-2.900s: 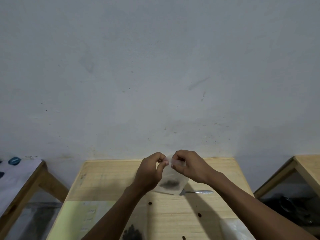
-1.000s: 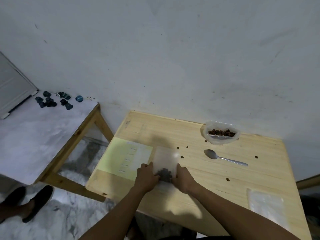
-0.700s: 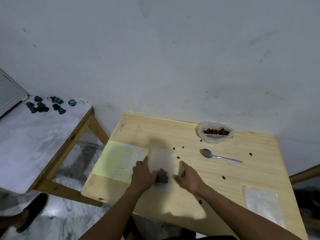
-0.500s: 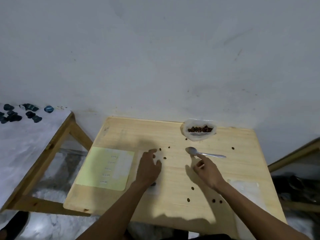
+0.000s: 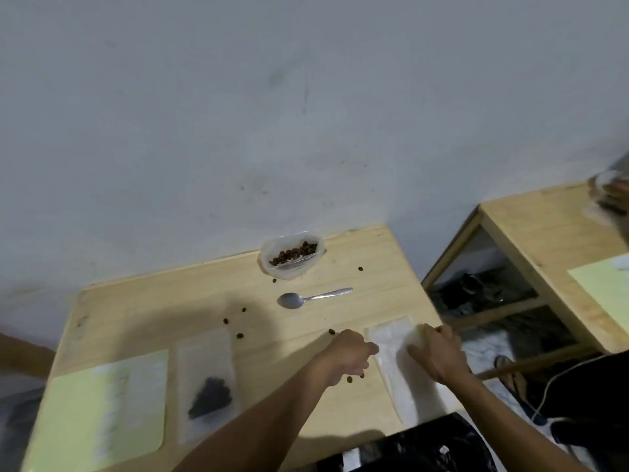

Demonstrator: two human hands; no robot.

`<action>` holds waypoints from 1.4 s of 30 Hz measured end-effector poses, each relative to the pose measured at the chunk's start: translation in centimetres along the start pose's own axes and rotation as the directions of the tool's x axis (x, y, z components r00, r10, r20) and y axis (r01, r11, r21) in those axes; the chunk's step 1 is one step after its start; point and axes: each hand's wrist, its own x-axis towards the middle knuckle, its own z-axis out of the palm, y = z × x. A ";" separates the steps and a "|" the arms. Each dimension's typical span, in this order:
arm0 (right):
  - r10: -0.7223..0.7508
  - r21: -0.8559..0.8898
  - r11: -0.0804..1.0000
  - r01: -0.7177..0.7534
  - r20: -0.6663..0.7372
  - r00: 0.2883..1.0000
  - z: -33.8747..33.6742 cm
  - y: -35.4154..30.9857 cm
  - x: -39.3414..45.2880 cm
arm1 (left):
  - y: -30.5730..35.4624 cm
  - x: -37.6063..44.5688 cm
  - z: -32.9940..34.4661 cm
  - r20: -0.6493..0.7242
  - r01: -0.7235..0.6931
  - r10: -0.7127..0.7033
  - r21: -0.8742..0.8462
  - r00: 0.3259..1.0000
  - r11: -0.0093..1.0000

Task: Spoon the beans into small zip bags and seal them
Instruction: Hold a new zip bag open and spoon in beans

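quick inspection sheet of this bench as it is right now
surface: wooden table, loose beans scattered on it
job's things: filled bag lying flat near left; stack of empty bags near right; open bean bag at the back; spoon lying unused
clutter: yellow-green sheet; black plastic at near edge
grippers: left hand and right hand on the empty stack, grip unclear
cables: white cable at right
surroundings: grey wall; second table at right

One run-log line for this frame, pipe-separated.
phase: fetching next bag | left hand: at empty bags' edge | right hand: on empty bags | filled bag: flat on table | spoon: idle
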 end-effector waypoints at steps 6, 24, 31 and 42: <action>0.003 0.101 0.995 -0.003 -0.003 1.000 1.5 1.1 -0.1 | -0.1 1.5 2.3 -0.003 0.029 -0.029 -0.028 1.000 0.999; -0.497 0.669 0.460 0.584 -0.351 0.794 -6.3 -9.7 -4.2 | 4.7 -5.4 -5.8 -0.351 -0.431 0.275 -0.525 0.895 0.734; -0.773 0.587 0.416 0.695 -0.173 0.610 -7.9 -15.2 -3.9 | 6.5 -9.5 -10.9 -0.446 -0.571 0.360 -0.585 0.820 0.576; -0.740 0.766 0.319 0.557 -0.165 0.652 -10.3 -20.7 -5.0 | 6.5 -10.2 -13.2 -0.583 -0.686 0.418 -0.373 0.697 0.625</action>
